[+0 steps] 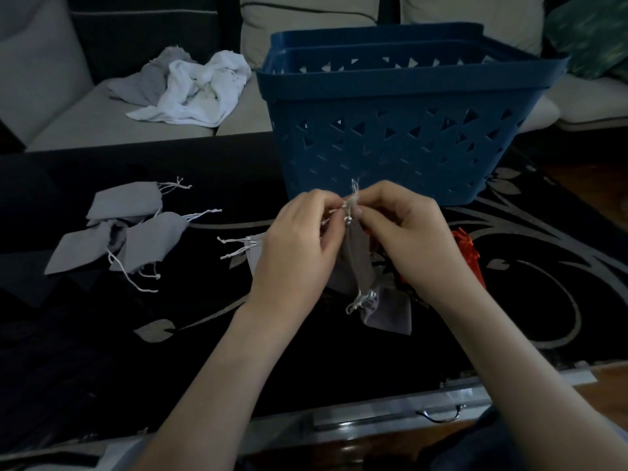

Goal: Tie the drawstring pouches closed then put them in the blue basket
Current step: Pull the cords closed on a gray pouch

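Just under the hands lies a tied-looking gray pouch (390,314). The left hand (299,232) and right hand (404,229) both pinch the strings (350,207) of a small pouch (356,256), tying it. Left of the hands, more pouches (136,229) look untied. Past the hands stands the blue basket (407,86); I cannot see its bottom.

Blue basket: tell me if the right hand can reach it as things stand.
Probably yes: the blue basket stands open-topped just beyond the right hand, nothing between them; that hand pinches a pouch, though.
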A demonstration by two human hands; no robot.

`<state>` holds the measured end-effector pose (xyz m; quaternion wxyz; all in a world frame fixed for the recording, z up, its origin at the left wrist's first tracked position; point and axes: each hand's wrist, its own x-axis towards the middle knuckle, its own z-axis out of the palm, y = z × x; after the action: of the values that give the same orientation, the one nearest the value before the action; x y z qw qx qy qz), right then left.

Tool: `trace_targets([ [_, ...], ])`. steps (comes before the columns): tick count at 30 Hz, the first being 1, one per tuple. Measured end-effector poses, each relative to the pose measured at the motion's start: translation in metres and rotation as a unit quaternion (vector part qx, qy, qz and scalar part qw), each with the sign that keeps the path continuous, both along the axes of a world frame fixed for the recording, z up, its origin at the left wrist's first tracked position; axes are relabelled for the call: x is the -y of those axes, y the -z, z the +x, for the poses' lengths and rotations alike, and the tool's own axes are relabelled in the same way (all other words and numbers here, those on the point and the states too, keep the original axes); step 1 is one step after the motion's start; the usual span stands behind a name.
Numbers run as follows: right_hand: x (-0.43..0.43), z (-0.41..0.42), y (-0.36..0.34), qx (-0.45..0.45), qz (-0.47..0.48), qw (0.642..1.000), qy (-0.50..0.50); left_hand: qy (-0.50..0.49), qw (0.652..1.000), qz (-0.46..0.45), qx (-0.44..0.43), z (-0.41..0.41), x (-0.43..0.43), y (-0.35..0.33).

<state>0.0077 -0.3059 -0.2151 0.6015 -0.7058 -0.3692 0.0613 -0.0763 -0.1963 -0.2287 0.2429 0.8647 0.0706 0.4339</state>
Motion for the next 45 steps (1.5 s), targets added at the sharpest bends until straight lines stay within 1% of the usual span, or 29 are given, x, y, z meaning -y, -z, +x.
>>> trace_targets([
  [6,-0.004,-0.006,0.005,0.05,0.001,0.998,0.045,-0.005,1.0,0.011,0.001,-0.001,-0.001,0.0],
  [9,-0.006,-0.006,0.006,0.039,0.001,0.998,0.05,-0.024,1.0,0.02,-0.001,0.0,0.0,0.001],
  [13,-0.007,-0.003,0.005,0.011,-0.024,0.999,0.036,-0.046,0.998,0.041,-0.004,0.001,0.001,0.002],
  [18,-0.006,-0.001,0.003,-0.003,-0.048,0.999,0.023,-0.055,0.993,0.104,-0.009,0.001,-0.001,0.003],
  [20,-0.005,-0.001,0.003,-0.006,-0.058,0.998,0.021,-0.049,0.992,0.116,-0.01,0.002,-0.002,0.003],
  [23,-0.004,-0.002,0.002,0.012,-0.064,0.997,0.029,-0.038,0.994,0.102,-0.012,0.001,-0.002,0.002],
  [26,-0.004,-0.004,0.0,0.041,-0.048,0.997,0.049,-0.034,0.996,0.082,-0.019,0.001,-0.002,0.001],
  [28,-0.006,-0.008,0.0,0.044,-0.037,0.997,0.052,-0.027,0.998,0.059,-0.021,0.001,-0.002,0.001],
  [31,-0.007,-0.011,0.0,-0.005,0.0,0.999,0.031,-0.019,1.0,0.01,-0.009,0.002,-0.003,-0.001],
  [34,-0.007,-0.008,-0.002,-0.041,0.025,0.999,-0.008,-0.015,1.0,-0.019,0.008,0.002,-0.002,-0.002],
  [37,-0.006,-0.005,-0.003,-0.074,0.036,0.996,-0.02,-0.015,1.0,-0.017,0.009,0.001,-0.001,-0.003],
  [40,-0.007,-0.006,0.0,-0.09,0.045,0.995,-0.009,-0.02,1.0,-0.013,0.007,0.001,-0.001,-0.001],
  [42,-0.007,-0.006,0.001,-0.082,0.041,0.996,0.005,-0.026,1.0,-0.016,0.006,0.001,0.001,0.0],
  [45,-0.009,-0.006,0.004,-0.04,0.002,0.998,0.042,-0.038,0.999,-0.014,-0.002,0.001,0.004,0.002],
])
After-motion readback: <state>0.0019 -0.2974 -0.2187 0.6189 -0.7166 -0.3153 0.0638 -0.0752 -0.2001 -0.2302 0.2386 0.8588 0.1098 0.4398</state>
